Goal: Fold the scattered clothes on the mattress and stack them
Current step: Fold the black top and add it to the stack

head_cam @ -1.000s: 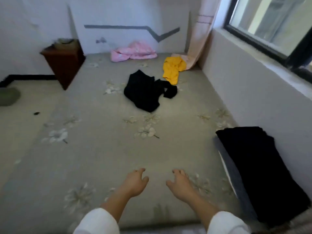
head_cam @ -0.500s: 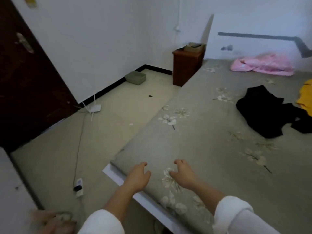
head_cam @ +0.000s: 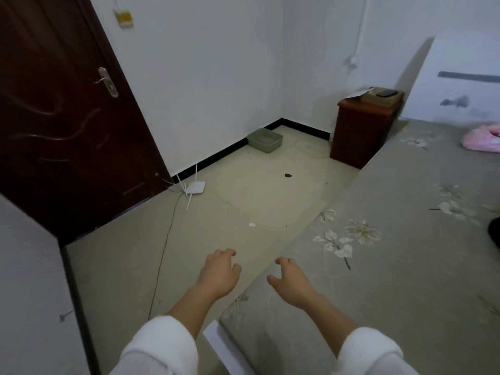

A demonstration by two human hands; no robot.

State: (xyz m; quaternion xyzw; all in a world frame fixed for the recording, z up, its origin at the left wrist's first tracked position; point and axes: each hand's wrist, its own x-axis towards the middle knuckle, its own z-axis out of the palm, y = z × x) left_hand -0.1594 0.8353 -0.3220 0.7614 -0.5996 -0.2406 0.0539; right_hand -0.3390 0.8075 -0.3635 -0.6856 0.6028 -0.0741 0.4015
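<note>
Both hands are hovering empty at the near corner of the bed. The left hand is hanging out over the floor and the right hand over the grey flowered mattress, fingers on each loosely curled, gripping nothing. Likely risk: the view is pointing at floor and door w/ the clothes sitting at the frame's right edge, so a reach made now could be going wide. A piece dragged toward this corner could also be slipping off onto the floor, where a cable is lying. Farther off, a black garment is showing only as a sliver, so its direction can't be told. Farthest, a pink garment is lying near the mattress's far end, cropped — the visible part seems to be running approx left-right, across the mattress's own long axis.
</note>
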